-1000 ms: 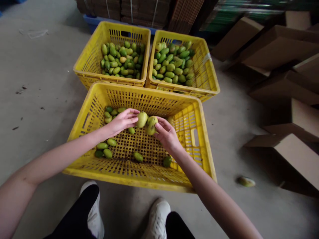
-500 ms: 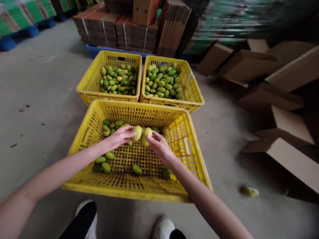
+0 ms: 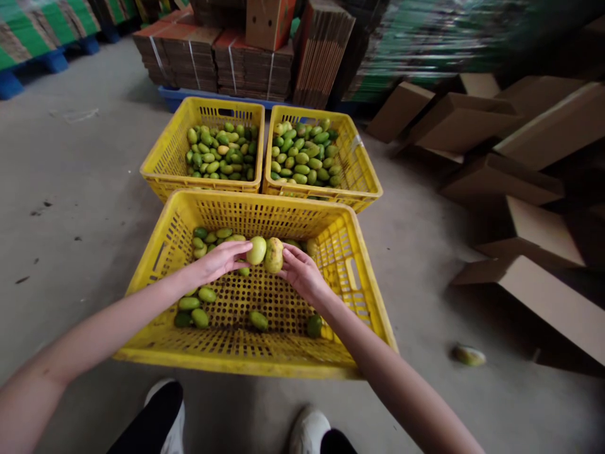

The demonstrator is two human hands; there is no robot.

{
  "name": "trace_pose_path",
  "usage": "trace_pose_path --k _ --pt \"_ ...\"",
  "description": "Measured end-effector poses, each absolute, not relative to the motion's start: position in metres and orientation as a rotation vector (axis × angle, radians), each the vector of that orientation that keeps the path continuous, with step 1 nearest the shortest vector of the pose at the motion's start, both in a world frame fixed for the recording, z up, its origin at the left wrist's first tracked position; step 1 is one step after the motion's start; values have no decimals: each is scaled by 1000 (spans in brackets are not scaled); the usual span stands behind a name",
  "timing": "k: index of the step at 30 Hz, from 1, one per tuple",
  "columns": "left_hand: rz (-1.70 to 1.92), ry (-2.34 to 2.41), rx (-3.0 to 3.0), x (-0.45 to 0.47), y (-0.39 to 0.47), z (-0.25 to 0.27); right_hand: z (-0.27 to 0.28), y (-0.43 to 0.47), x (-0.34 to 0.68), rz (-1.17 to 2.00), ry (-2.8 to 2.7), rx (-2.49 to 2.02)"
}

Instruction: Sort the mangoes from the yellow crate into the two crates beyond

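Observation:
My left hand (image 3: 225, 260) grips a pale green mango (image 3: 256, 251) between thumb and fingers. Close beside it, my right hand (image 3: 302, 271) is closed on a yellowish mango (image 3: 273, 255) with dark blemishes on its skin. Both fruits are held above the near yellow crate (image 3: 255, 362). Inside that crate, several green mangoes (image 3: 200, 318) lie scattered at the left and along the back, partly hidden by my hands. A single mango (image 3: 258, 320) rests near the middle of the perforated floor, and a darker one (image 3: 314, 326) sits by my right forearm.
Behind stand two more yellow crates, the left one (image 3: 163, 142) and the right one (image 3: 362, 161), both holding many mangoes. Open cardboard boxes (image 3: 543, 302) line the right side. One mango (image 3: 469, 354) lies on the floor. Bundled flat cartons (image 3: 182, 60) are stacked at the back.
The mango in my right hand has been turned, so its blemished side now shows. My fingers have shifted on it. The whole view has moved slightly.

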State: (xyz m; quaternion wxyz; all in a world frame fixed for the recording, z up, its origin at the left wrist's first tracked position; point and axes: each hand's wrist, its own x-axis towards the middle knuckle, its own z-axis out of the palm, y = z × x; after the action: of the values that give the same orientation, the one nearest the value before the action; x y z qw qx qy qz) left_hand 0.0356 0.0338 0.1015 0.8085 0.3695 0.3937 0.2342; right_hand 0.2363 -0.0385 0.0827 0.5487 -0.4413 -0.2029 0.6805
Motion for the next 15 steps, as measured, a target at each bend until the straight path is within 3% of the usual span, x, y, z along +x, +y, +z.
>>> trace_pose_path --k 15 --pt "563 928 688 37 36 96 81 -38 239 1538 -562 -1091"
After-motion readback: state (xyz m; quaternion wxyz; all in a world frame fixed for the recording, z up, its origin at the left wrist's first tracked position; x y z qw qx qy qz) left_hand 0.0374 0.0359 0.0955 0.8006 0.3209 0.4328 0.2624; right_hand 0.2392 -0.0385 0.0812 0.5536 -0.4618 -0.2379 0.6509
